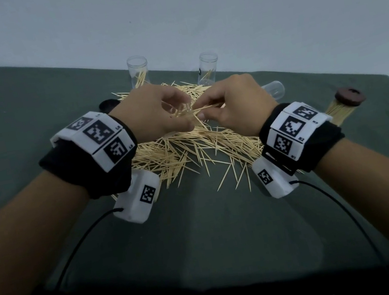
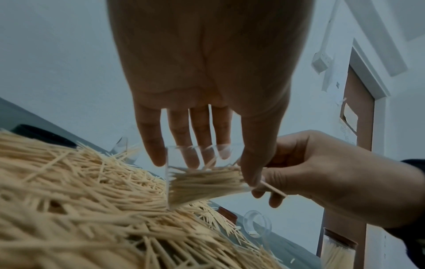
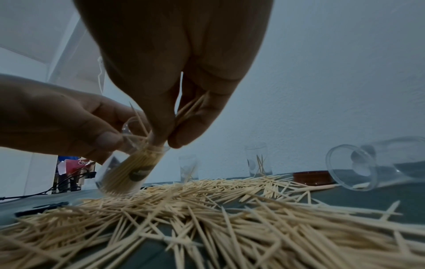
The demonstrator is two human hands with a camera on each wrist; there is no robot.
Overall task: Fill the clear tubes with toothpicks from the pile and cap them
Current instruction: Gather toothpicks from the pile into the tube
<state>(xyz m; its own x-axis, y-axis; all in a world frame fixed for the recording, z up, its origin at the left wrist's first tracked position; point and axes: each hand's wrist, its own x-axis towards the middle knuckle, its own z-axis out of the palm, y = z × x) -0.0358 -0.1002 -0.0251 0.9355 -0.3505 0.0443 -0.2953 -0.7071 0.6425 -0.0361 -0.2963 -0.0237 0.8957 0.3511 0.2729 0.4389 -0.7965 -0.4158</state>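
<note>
A big pile of toothpicks [image 1: 188,148] lies on the green cloth. My left hand [image 1: 186,113] grips a clear tube [image 2: 202,174], tilted above the pile and partly packed with toothpicks [image 3: 128,167]. My right hand [image 1: 204,108] pinches a small bunch of toothpicks [image 3: 190,109] at the tube's mouth, thumb and fingertips together [image 3: 169,140]. In the head view the hands mostly hide the held tube. Two clear tubes [image 1: 138,72] [image 1: 209,68] stand upright behind the pile, each with a few toothpicks. An empty clear tube [image 1: 273,90] lies on its side at the right.
A filled tube with a brown cap [image 1: 344,104] lies at the far right. A black cap [image 1: 107,105] sits left of the pile, and a brown cap [image 3: 312,177] rests near the lying tube. The wall runs close behind the table's far edge. Cables trail off the near edge.
</note>
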